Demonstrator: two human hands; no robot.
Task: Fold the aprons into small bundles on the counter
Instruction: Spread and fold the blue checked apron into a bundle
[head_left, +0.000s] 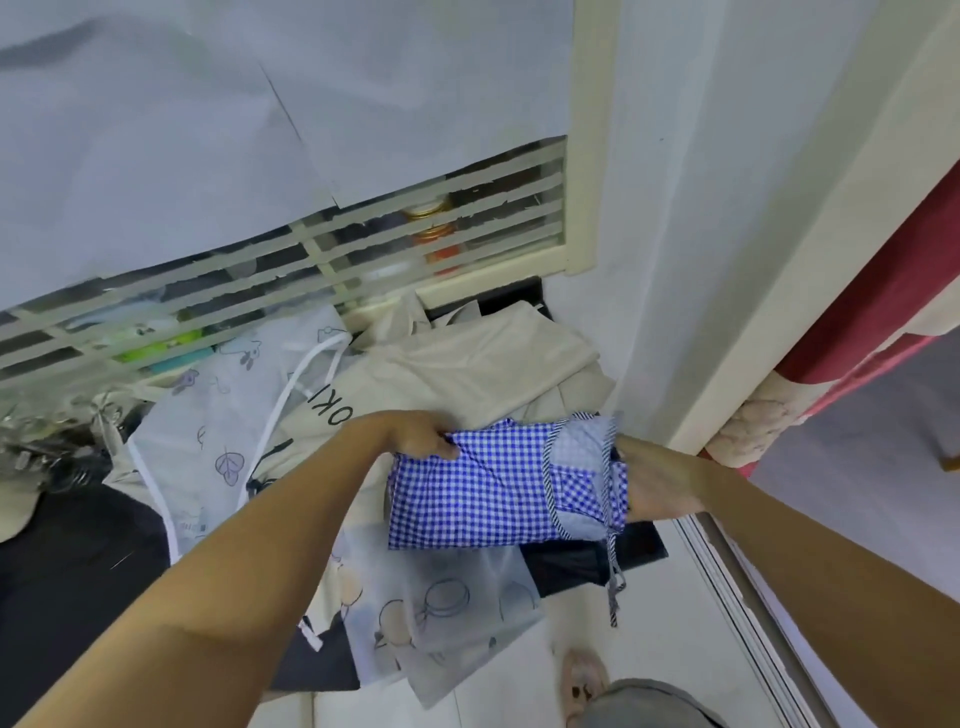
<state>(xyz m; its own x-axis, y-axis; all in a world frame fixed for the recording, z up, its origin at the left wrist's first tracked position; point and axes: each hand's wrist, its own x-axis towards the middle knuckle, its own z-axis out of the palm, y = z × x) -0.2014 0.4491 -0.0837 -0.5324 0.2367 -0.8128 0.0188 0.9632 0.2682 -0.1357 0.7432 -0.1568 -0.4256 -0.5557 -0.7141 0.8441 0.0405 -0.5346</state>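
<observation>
Apron (483, 488) in blue-and-white check, seen from the head camera: folded into a thick rectangle and lying on top of a heap of cloth at the right end of the dark bench (647, 543). Pinched at its upper left corner by the left hand (415, 434), fingers curled into the fabric. Met at its right edge by the right hand (657, 486), fingers tucked out of sight under the fold, so cannot tell whether gripping or merely pressing. Pale quilted patch (582, 441) edged in striped binding on the right part of the apron. Striped tie (613, 582) dangling from the lower right corner past the bench edge. Beneath and behind, beige cloth (467, 374) with black letters, partly hidden. To the left, white leaf-print fabric (218, 441) with a white cord (283, 397) looping across it. Just under the near edge of the bundle, a frosted pouch (452, 603) printed with circles, overhanging the bench. Behind the heap, a slatted window (589, 156) half covered by pale sheets. Far right, red curtain (872, 312). Down on the floor, a slippered foot (584, 680).
</observation>
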